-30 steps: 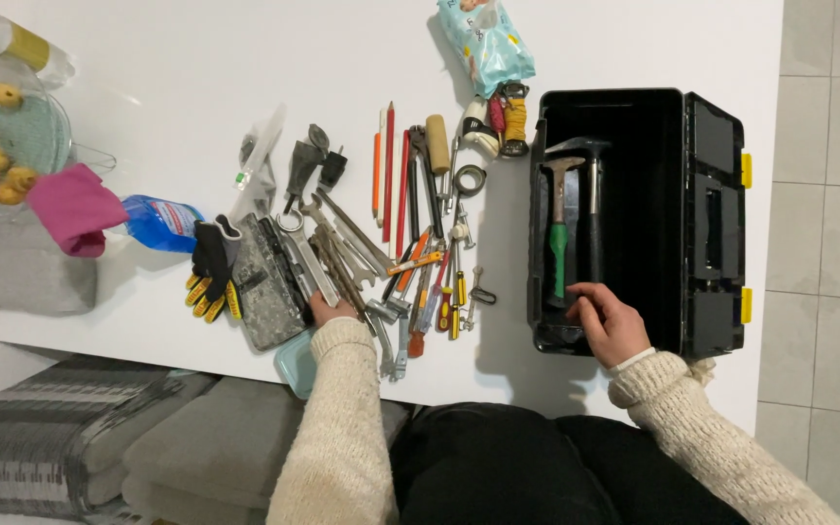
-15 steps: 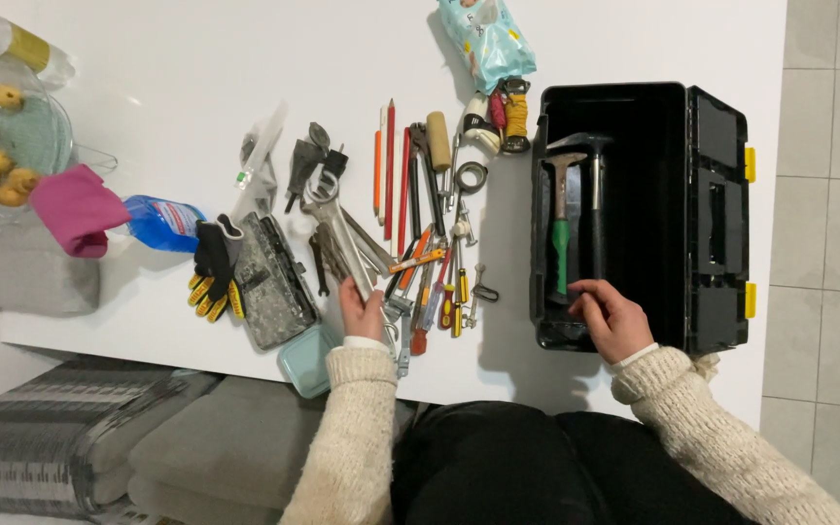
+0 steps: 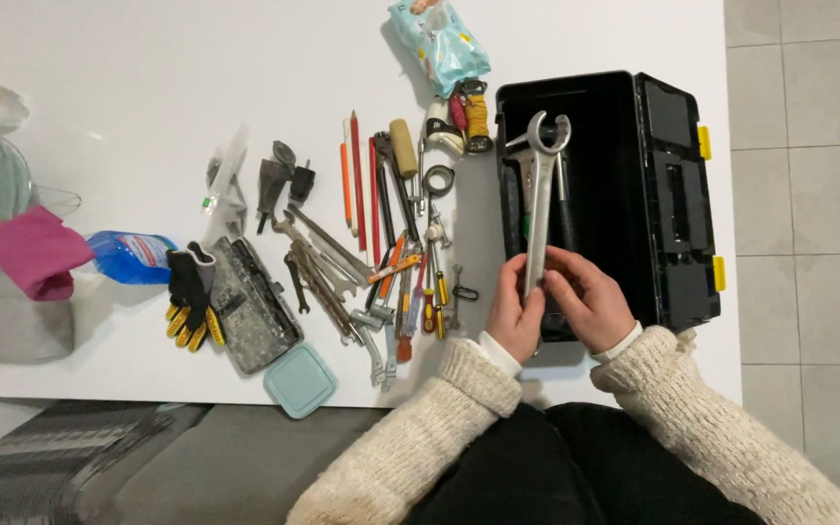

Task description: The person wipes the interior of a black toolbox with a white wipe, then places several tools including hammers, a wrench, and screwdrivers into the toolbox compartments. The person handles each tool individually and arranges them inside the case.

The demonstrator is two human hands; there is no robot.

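Note:
A long silver wrench [image 3: 542, 190] hangs over the left side of an open black toolbox [image 3: 668, 194]. My left hand [image 3: 514, 316] grips its lower end. My right hand [image 3: 587, 301] pinches the same end from the other side. The wrench's open jaw points away from me. Under it, inside the box, lie hammers, mostly hidden by the wrench. Left of the box, a spread of tools [image 3: 371, 253] covers the white table [image 3: 148, 87]: several wrenches, screwdrivers, pencils and pliers.
Black and yellow gloves [image 3: 189, 292], a grey case [image 3: 250, 306] and a small teal box [image 3: 301, 379] lie left of the tools. A blue spray bottle [image 3: 128, 255] and pink cloth [image 3: 36, 251] sit farther left. A light blue packet [image 3: 437, 39] lies at the back.
My left hand lifted the long wrench from the pile and carried it right, over the toolbox. My right hand left the hammer handle and joined the wrench. The view shifted.

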